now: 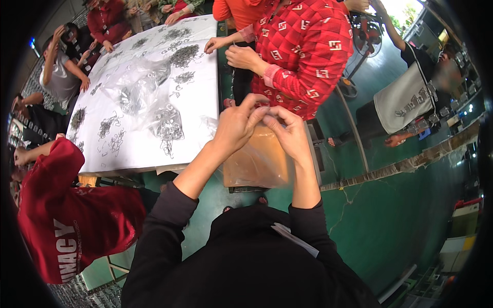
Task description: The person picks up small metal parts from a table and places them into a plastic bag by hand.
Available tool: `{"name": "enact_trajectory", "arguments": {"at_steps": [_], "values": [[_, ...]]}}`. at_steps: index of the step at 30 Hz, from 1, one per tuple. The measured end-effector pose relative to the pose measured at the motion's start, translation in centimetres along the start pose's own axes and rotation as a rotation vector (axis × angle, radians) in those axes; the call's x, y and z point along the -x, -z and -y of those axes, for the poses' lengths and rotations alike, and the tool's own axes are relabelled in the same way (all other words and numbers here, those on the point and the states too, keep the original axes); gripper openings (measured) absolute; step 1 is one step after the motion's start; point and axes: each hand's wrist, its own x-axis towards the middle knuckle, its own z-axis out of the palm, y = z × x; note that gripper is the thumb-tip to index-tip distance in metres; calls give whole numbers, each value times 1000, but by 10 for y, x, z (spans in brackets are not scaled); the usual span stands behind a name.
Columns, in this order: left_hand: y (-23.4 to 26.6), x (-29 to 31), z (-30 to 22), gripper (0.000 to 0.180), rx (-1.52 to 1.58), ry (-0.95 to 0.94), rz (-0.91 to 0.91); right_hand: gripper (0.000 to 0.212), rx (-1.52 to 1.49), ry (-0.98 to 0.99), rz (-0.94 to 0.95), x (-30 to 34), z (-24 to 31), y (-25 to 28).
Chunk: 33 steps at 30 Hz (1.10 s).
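Note:
Close together in front of me, my left hand (pixel 233 126) and my right hand (pixel 291 132) are closed, thumbs and fingertips pinched. What sits between the fingertips is too small and hidden to make out. Directly below them is an orange-brown box or bag (pixel 267 149) with clear plastic sheeting (pixel 251 167) over it. To the left stands a white-covered table (pixel 197 138). On it lie a clear plastic bag (pixel 115 84) and scattered heaps of small dark hook-shaped pieces (pixel 167 126).
A person in a red patterned shirt (pixel 303 51) works just ahead, and one in a red hoodie (pixel 87 215) is close on my left. Several others line the table's far sides. At right are a person in a grey top (pixel 403 97), a fan (pixel 365 36) and green floor (pixel 380 215).

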Motion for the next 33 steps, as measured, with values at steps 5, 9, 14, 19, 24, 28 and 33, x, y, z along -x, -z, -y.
{"name": "enact_trajectory", "arguments": {"at_steps": [5,9,14,19,24,28,33], "values": [[45,17,20,40,-337,54,164,12,-152,-64,-230,1,5,23],[88,43,75,43,52,359,-349,13,-187,24,-224,6,6,45],[78,48,81,55,303,754,13,16,-166,35,-289,1,8,50],[46,25,86,40,521,733,-9,17,-103,18,-278,-1,9,50],[35,4,103,27,616,726,-33,16,-72,23,-298,1,11,56],[46,0,118,22,818,653,-161,17,-124,9,-453,9,4,76],[39,-9,90,27,975,576,-190,17,-183,-48,-555,14,-4,77]]}}
